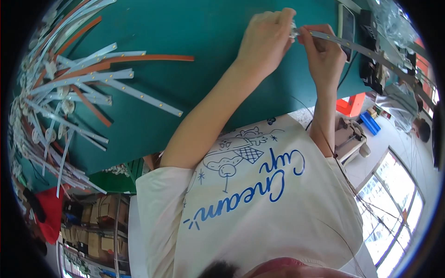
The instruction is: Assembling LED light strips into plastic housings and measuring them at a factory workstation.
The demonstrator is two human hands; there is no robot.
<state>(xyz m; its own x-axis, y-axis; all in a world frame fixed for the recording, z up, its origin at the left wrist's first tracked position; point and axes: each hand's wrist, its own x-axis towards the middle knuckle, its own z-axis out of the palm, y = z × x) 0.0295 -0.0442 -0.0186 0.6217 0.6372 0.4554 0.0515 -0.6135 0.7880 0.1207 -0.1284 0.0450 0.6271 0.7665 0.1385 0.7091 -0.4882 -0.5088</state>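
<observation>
Both of my hands are close together over the far edge of the green work surface. My right hand pinches the end of a light-coloured LED strip dotted with small yellow chips. From my fingers the strip runs off to the right, past the table's side. My left hand is closed, its fingertips on a small whitish piece right beside the strip's end. The fingers partly cover this piece, so its kind and whether it touches the strip cannot be made out.
On the left lies a large heap of white LED strips with orange-brown strips among them. A phone-like device and clear plastic bags are at the right. Shelved cardboard boxes stand lower left; another person is far right.
</observation>
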